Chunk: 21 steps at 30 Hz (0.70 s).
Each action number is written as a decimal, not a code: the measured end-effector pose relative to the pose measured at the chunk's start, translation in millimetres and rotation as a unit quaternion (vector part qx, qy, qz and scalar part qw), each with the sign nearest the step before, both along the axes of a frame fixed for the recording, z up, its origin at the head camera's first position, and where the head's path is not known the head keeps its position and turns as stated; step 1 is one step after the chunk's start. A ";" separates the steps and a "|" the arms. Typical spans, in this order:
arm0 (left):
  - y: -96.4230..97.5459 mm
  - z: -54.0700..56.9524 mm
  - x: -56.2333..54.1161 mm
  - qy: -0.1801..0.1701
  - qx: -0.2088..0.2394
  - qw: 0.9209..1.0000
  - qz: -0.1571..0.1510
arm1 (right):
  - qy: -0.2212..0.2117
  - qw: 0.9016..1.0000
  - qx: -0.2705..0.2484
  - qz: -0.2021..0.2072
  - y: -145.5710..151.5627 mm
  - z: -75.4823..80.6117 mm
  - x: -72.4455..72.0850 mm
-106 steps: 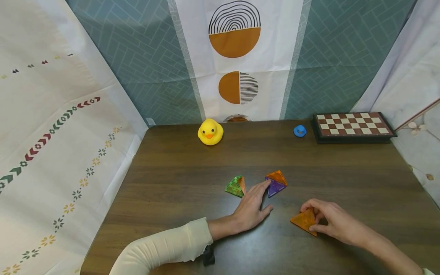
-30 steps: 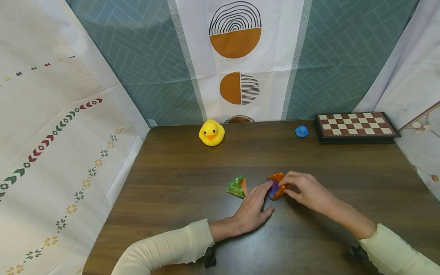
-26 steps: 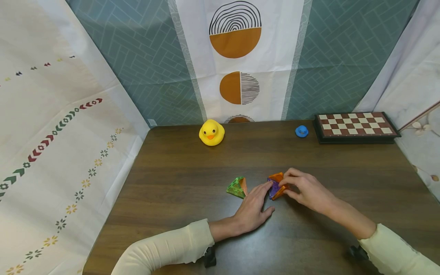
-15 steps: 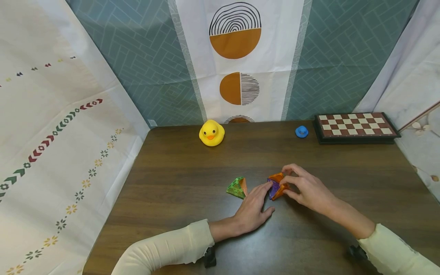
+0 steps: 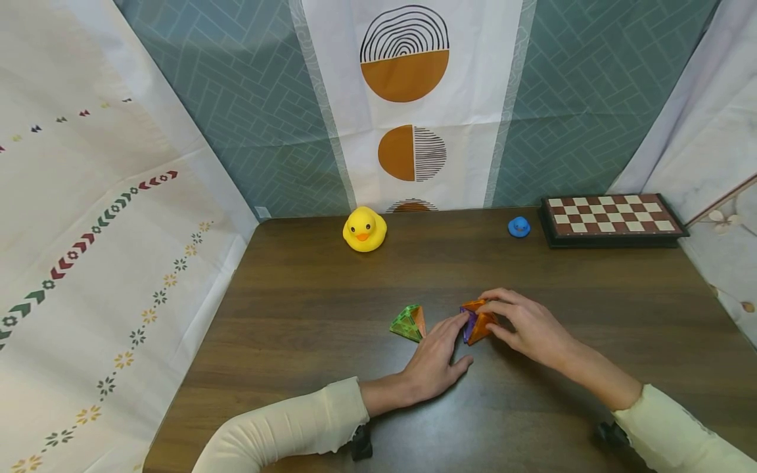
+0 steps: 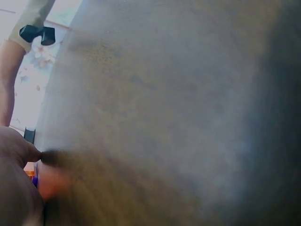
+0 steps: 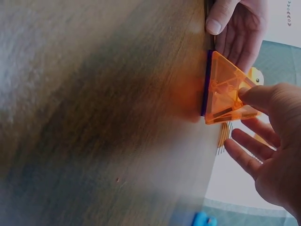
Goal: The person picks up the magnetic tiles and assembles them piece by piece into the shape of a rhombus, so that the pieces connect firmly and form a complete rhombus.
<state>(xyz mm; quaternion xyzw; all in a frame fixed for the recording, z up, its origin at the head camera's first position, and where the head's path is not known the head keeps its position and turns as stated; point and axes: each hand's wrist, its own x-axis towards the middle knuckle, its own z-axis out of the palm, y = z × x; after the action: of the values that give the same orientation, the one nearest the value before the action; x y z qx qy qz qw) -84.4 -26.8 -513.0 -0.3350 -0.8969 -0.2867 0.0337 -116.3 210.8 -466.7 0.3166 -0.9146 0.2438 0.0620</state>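
Observation:
My right hand (image 5: 526, 323) pinches an orange triangular magnetic tile (image 7: 226, 94) between thumb and fingers. That tile stands raised, its lower edge along a purple triangular tile (image 5: 468, 326) lying on the table. Behind it, partly covered by the right fingers, is another orange tile (image 5: 472, 305). My left hand (image 5: 434, 358) lies palm down with its fingers extended, the fingertips touching the purple tile's left side. Just beyond the left hand sits a green and light orange piece (image 5: 407, 322), made of triangular tiles. The left wrist view is mostly blurred table.
On the brown wooden table (image 5: 296, 315), a yellow rubber duck (image 5: 364, 230) stands at the back. A small blue duck (image 5: 518, 227) and a chessboard box (image 5: 614, 220) are at the back right. Fabric hangs behind and along the sides.
My right hand has carried the orange tile from the right front to the purple tile's edge. Its fingers have since shifted on the tile, which has turned slightly. The left hand stays in place.

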 end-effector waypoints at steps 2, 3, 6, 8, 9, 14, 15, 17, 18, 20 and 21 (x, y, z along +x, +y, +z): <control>-0.1 0.1 0.1 -0.002 -0.001 1.000 0.000 | -0.003 1.000 -0.005 -0.002 -0.7 0.0 0.3; -0.1 0.1 0.2 -0.002 -0.002 1.000 0.001 | -0.004 1.000 -0.007 -0.003 -1.0 -0.1 0.5; 0.0 0.3 0.3 -0.005 -0.004 1.000 0.001 | -0.006 1.000 -0.017 -0.003 -1.0 -0.4 0.8; 0.1 0.4 0.3 -0.005 -0.004 1.000 0.001 | -0.008 1.000 -0.027 -0.001 -1.0 -0.5 0.8; 0.2 0.4 0.3 -0.004 -0.005 1.000 0.000 | -0.010 0.999 -0.031 0.000 -1.1 -0.5 0.8; 0.2 1.0 0.2 -0.006 -0.004 1.000 0.000 | -0.021 0.999 -0.045 0.002 -1.6 -0.8 0.4; 0.2 1.1 0.2 -0.007 -0.004 1.000 0.000 | -0.022 0.999 -0.047 0.002 -1.8 -0.9 0.4; 0.1 1.1 0.2 -0.008 -0.004 1.000 0.000 | -0.025 0.998 -0.051 0.005 -2.1 -1.3 0.3; 0.1 1.1 0.2 -0.008 -0.004 1.000 0.000 | -0.026 0.998 -0.053 0.007 -2.3 -1.4 0.3; -0.1 1.0 0.3 -0.009 -0.005 1.000 0.000 | -0.025 0.998 -0.057 0.012 -2.5 -1.8 0.4; -0.2 1.0 0.3 -0.010 -0.005 1.000 0.000 | -0.024 0.998 -0.058 0.014 -2.6 -2.0 0.3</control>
<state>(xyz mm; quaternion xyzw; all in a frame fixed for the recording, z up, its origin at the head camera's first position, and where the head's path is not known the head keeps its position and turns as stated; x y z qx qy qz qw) -84.0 -27.0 -512.0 -0.3327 -0.8985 -0.2856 0.0233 -115.9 208.2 -468.7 0.3197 -0.8953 0.3051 0.0550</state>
